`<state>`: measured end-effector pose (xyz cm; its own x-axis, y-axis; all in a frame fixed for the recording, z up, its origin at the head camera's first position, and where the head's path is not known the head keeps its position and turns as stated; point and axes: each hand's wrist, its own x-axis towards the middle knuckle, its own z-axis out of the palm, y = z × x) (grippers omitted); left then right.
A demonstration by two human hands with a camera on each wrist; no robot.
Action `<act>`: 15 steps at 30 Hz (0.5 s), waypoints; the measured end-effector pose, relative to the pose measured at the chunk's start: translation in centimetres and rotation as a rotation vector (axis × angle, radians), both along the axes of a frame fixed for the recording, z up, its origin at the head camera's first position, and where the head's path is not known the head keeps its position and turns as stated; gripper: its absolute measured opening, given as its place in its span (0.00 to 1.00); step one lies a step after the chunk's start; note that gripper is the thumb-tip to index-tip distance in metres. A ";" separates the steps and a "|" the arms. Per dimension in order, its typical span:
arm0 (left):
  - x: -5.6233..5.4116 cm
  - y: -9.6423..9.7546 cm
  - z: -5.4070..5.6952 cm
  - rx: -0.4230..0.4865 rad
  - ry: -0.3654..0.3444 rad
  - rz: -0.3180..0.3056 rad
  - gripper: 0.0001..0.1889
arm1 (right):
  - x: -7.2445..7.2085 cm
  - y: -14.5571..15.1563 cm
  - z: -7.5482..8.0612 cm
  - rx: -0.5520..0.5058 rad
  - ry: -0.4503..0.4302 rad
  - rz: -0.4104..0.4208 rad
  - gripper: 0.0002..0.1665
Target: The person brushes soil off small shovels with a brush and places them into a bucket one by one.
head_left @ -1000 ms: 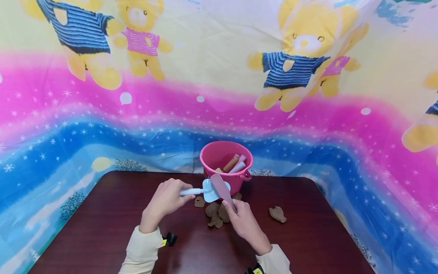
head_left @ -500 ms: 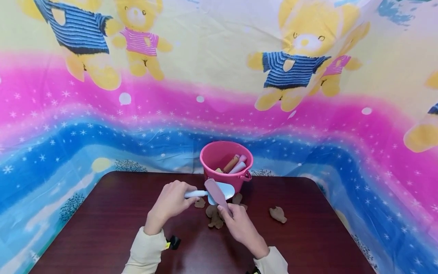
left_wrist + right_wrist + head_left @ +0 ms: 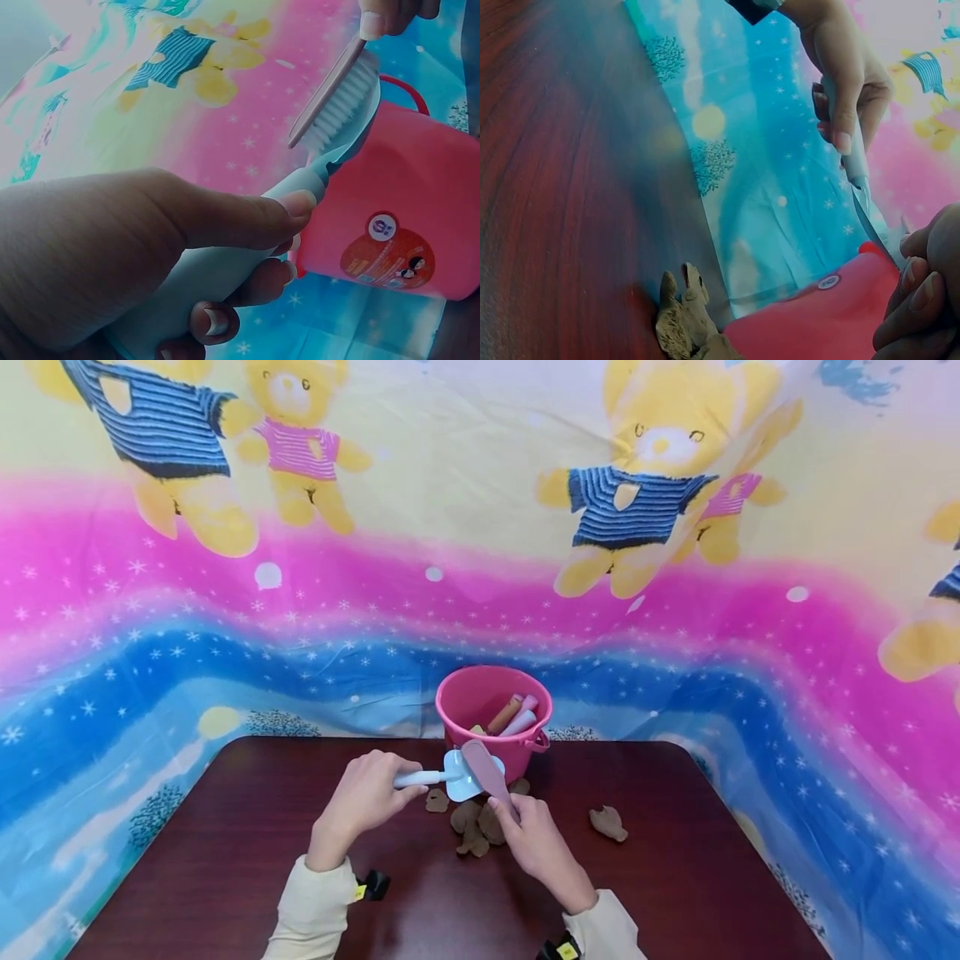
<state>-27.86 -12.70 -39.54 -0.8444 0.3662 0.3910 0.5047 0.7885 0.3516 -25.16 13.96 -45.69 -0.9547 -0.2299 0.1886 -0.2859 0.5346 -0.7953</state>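
Observation:
My left hand (image 3: 365,797) grips the pale handle of a light blue toy shovel (image 3: 456,778), held up in front of the bucket with its blade to the right. In the left wrist view the thumb lies along the handle and the fingers curl under it. My right hand (image 3: 542,847) holds a mauve-backed brush (image 3: 482,765) by its lower end, slanting across the shovel blade. White bristles (image 3: 346,97) face down into the blade. Below the tools, several brown clay-like lumps (image 3: 472,840) lie on the table.
A pink bucket (image 3: 453,702) stands at the table's back edge, holding several toy handles (image 3: 517,722). One brown lump (image 3: 607,823) lies apart on the right, and a small one (image 3: 437,801) on the left. A printed bear cloth (image 3: 420,643) hangs behind the dark wooden table (image 3: 225,860).
The left hand with the shovel went right under the brush, then came back left. The brush head now lies farther from the shovel's handle than half a second ago. The lumps stay put.

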 end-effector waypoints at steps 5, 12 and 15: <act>0.1 -0.4 0.3 0.001 -0.001 0.000 0.13 | 0.0 0.4 0.2 0.012 0.043 -0.034 0.22; 0.3 -1.1 0.6 0.024 -0.009 0.004 0.13 | 0.0 1.1 0.7 -0.008 0.064 -0.066 0.27; 0.4 -1.4 0.6 0.040 -0.019 0.003 0.13 | 0.1 1.3 1.0 -0.010 0.061 -0.077 0.26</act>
